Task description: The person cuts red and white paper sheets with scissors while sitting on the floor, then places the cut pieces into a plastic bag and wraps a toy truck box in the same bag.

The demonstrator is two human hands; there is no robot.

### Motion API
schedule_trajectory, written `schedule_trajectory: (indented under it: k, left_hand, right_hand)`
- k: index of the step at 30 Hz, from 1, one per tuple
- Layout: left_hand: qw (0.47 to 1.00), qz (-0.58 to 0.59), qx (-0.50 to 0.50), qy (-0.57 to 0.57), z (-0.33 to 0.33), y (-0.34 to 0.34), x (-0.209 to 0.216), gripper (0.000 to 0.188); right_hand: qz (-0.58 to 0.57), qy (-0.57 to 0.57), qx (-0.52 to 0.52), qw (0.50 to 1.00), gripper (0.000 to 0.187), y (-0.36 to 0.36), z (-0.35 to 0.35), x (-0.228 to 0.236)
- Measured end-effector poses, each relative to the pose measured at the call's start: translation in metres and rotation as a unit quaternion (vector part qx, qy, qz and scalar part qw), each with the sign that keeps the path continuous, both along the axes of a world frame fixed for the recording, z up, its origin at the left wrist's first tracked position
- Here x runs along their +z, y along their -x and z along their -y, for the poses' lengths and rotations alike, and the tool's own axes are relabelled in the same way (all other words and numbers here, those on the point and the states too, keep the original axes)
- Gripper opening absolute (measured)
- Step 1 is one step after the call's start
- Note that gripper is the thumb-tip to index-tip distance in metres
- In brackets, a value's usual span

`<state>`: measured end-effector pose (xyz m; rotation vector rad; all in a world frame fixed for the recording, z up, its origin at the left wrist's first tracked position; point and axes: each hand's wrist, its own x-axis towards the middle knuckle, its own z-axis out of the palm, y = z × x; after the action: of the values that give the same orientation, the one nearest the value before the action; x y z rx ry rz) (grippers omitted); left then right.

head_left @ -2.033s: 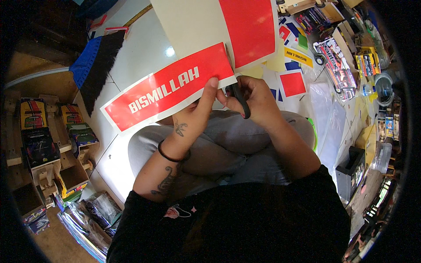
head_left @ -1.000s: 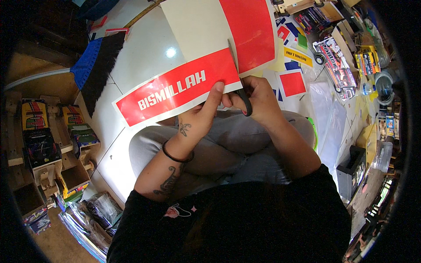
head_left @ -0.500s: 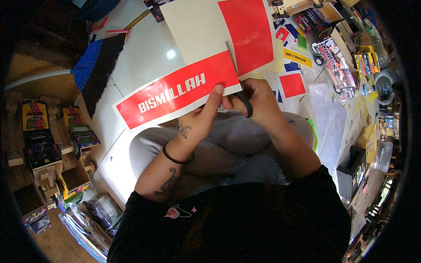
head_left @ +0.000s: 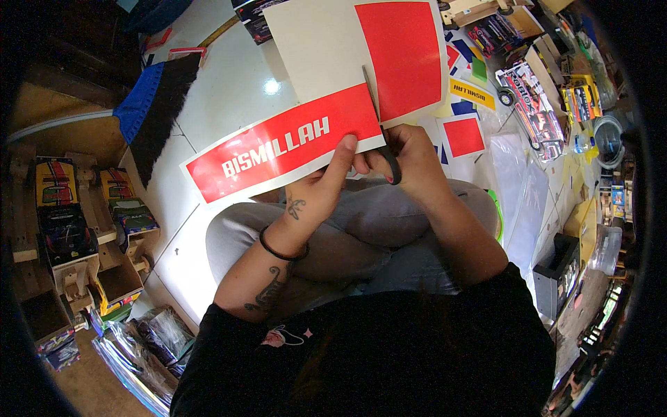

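Observation:
A large cream sticker sheet (head_left: 316,52) hangs over my crossed legs, with a red strip (head_left: 278,142) bearing white lettering along its near edge and a red block (head_left: 406,62) at its right. My left hand (head_left: 323,182) pinches the strip's lower right part, thumb on top and fingers underneath. Black-handled scissors (head_left: 393,167) are gripped in my right hand (head_left: 415,156). Their dark blade points away from me, lying between the strip's right end and the red block. The lower blade is hidden beneath the sheet.
Colourful wooden toy trucks (head_left: 529,104) and coloured sticker scraps (head_left: 472,66) lie to the right, with a small red-square sticker (head_left: 463,136) and clear plastic sheets (head_left: 511,184). More wooden truck bodies (head_left: 62,229) stand at left, near plastic-wrapped packs (head_left: 139,347). A black box (head_left: 556,278) sits at right.
The sheet has shifted slightly to the right and toward me, and the scissors and both hands have moved a little right. Both grips look the same.

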<state>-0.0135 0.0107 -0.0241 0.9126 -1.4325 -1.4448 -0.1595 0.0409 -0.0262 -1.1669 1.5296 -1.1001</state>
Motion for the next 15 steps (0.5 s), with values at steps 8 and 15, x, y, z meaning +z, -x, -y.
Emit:
schedule_trajectory:
  k: [8, 15]
  left_hand:
    - [1.000, -0.025, -0.003, -0.003, -0.0004, 0.0024, -0.0006, 0.022]
    - [1.000, -0.012, -0.005, -0.005, -0.0011, 0.0017, -0.0002, 0.021]
  right_hand:
    - [0.022, -0.001, 0.014, 1.000, 0.017, 0.0005, -0.0009, 0.0061]
    - [0.024, -0.006, 0.020, 0.999, 0.018, 0.0011, -0.0004, 0.0055]
